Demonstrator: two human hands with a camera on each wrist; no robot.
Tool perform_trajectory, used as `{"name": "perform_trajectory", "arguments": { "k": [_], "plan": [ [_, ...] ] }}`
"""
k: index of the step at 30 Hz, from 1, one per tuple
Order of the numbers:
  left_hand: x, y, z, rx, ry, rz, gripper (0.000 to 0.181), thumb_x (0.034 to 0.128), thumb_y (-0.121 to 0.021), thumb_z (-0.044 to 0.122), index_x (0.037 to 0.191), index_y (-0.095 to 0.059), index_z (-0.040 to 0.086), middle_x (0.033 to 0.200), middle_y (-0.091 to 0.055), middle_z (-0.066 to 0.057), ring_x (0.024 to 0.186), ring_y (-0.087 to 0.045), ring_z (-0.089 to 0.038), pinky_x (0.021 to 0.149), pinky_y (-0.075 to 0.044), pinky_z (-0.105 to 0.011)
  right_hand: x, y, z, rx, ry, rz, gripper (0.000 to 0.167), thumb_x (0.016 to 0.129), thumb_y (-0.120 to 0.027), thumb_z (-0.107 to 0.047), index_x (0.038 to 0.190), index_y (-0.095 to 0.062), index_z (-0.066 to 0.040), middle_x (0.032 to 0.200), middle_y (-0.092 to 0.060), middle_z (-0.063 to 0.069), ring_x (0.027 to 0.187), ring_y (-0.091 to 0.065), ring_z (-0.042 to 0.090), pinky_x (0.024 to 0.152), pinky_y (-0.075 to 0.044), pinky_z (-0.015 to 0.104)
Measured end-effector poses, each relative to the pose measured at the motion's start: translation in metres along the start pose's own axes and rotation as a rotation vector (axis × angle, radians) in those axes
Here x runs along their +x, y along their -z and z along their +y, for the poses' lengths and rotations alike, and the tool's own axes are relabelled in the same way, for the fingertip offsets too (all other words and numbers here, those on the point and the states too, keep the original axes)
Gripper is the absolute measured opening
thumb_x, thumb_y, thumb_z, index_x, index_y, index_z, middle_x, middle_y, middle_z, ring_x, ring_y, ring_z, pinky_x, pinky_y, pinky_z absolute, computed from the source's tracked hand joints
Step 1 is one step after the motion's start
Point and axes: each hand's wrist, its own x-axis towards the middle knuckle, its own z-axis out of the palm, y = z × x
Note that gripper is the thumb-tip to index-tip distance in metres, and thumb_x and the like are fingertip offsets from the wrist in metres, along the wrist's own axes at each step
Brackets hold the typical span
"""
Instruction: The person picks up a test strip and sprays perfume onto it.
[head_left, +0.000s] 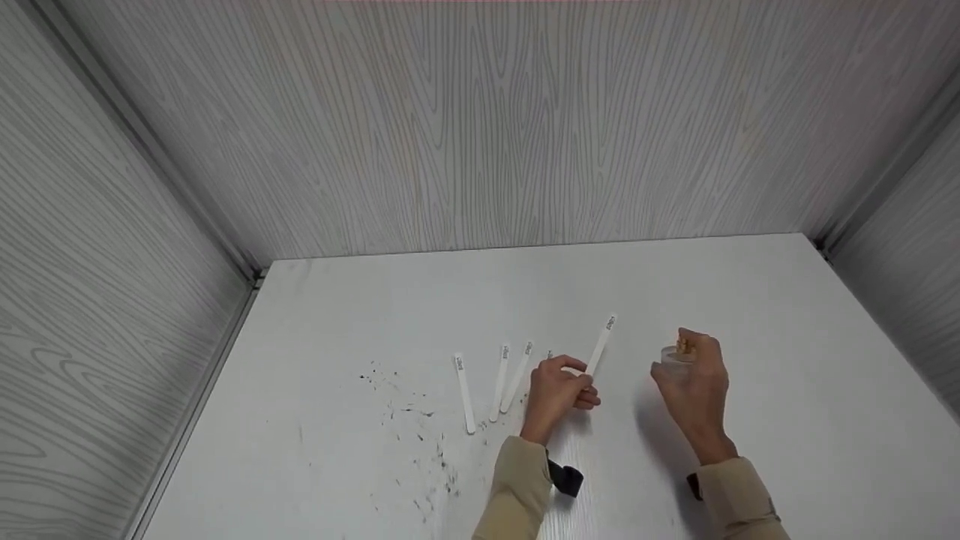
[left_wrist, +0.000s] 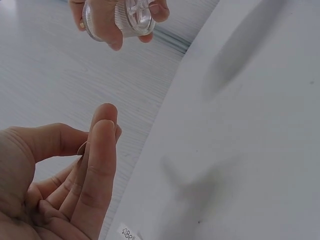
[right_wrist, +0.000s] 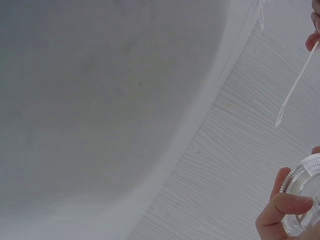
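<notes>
We look down from head height at a white tabletop (head_left: 810, 337) where a person works with two bare hands. The left hand (head_left: 559, 390), near the centre, pinches a slim white strip (head_left: 601, 346) between thumb and fingers. That strip is held clear of the surface, its printed end slanting up and away to the right. The right hand (head_left: 697, 382), a little way off to the right, is curled around a small clear container (head_left: 675, 363), also raised above the surface. From the left wrist we see the container's ribbed side and a thumb and fingers wrapped about it. Something yellowish shows at its rim, too small for us to identify.

Left of the left hand lie three similar strips: a leftmost strip (head_left: 465, 394) set apart, then a middle strip (head_left: 498, 384) and a leaning strip (head_left: 517, 377) close together, their lower ends nearly meeting. A fourth, partly hidden strip (head_left: 550, 353) peeks out behind the left hand. Each has dark print at its far end. Dark specks (head_left: 442, 457) are scattered nearer us, around tan sleeves (head_left: 517, 480). Behind rises a grey wood-grain wall (head_left: 480, 120).
</notes>
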Motion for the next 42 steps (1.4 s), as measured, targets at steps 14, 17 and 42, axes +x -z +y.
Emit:
{"name": "perform_trajectory", "arguments": {
  "k": [14, 17, 42],
  "plan": [
    [0.010, -0.012, 0.001, -0.027, -0.011, -0.019, 0.014, 0.0882, -0.063, -0.010, 0.102, -0.067, -0.009, 0.068, -0.071, -0.014, 0.059, -0.072, -0.021, 0.055, -0.060, -0.030, 0.003, 0.003, -0.001, 0.004, -0.025, 0.001, 0.052, 0.072, -0.070, 0.020, 0.121, -0.055, 0.013, 0.115, -0.058, 0.032, 0.106, -0.058, 0.047, 0.086, -0.046, 0.066],
    [0.012, -0.014, 0.002, -0.013, -0.010, -0.018, 0.016, 0.0886, -0.063, -0.009, 0.104, -0.067, -0.010, 0.067, -0.071, -0.013, 0.057, -0.072, -0.021, 0.054, -0.060, -0.030, 0.004, 0.004, -0.002, 0.006, -0.026, 0.004, 0.053, 0.072, -0.071, 0.020, 0.122, -0.055, 0.013, 0.115, -0.058, 0.031, 0.105, -0.058, 0.046, 0.086, -0.046, 0.066],
    [0.042, -0.029, -0.001, 0.092, 0.074, 0.008, 0.021, 0.0939, -0.065, 0.001, 0.113, -0.068, -0.006, 0.062, -0.067, -0.007, 0.048, -0.062, -0.011, 0.050, -0.056, -0.024, 0.007, 0.010, 0.003, 0.008, 0.023, 0.018, 0.054, 0.070, -0.072, 0.023, 0.120, -0.053, 0.015, 0.113, -0.058, 0.034, 0.104, -0.059, 0.047, 0.084, -0.048, 0.065]
  ]
}}
